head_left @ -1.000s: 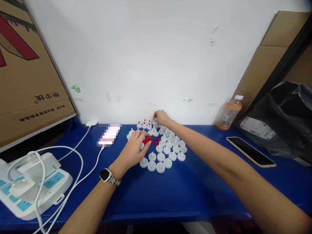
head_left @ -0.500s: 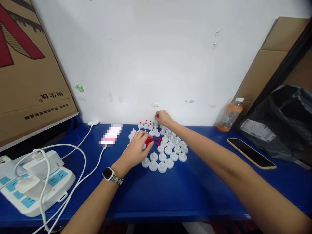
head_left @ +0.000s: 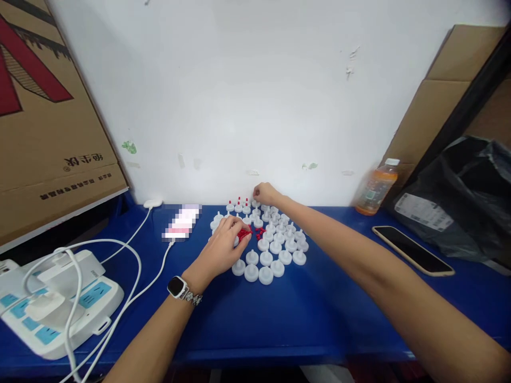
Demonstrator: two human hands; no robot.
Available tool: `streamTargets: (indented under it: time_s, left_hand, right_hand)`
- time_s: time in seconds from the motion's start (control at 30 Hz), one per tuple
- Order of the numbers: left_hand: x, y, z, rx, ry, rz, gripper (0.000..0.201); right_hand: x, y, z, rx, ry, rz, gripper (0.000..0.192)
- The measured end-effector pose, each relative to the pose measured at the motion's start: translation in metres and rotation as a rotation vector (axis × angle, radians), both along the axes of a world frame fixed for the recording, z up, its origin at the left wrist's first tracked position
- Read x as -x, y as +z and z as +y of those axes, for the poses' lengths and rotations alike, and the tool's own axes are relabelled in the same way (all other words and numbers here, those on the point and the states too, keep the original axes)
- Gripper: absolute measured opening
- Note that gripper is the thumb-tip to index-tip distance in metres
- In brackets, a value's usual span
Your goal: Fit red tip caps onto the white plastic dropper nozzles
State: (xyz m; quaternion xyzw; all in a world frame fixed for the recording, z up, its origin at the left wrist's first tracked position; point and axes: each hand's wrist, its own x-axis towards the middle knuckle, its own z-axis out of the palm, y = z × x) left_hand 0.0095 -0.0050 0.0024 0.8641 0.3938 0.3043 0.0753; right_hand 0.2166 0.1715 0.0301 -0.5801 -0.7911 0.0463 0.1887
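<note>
On the blue counter [head_left: 279, 314], the left hand [head_left: 223, 246] closes its grip on small red pieces [head_left: 243, 233] amid white caps [head_left: 275, 247], while the right hand [head_left: 264, 192] pinches a far cap.

Left hand [head_left: 223, 247] rests on red pieces [head_left: 244, 233]; right hand [head_left: 264, 192] touches the far white caps [head_left: 275, 246].
</note>
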Motion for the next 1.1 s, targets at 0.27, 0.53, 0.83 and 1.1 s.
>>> streamTargets:
  time_s: [0.27, 0.53, 0.83, 1.1]
  left_hand:
    - [0.0, 0.001, 0.001, -0.014, -0.002, -0.003, 0.021]
    - [0.001, 0.003, 0.001, -0.033, 0.02, 0.004, 0.024]
    - [-0.002, 0.001, -0.001, -0.062, 0.062, -0.034, 0.038]
    - [0.0, -0.005, 0.005, 0.007, 0.031, -0.007, 0.035]
  right_hand:
    - [-0.008, -0.008, -0.018, -0.026, 0.03, 0.014, 0.026]
    - [-0.016, -0.008, -0.052, -0.025, 0.081, 0.079, 0.011]
    - [0.002, 0.001, -0.145, 0.055, 0.377, 0.655, 0.018]
    - [-0.005, -0.013, -0.165, -0.08, 0.198, 0.05, 0.004]
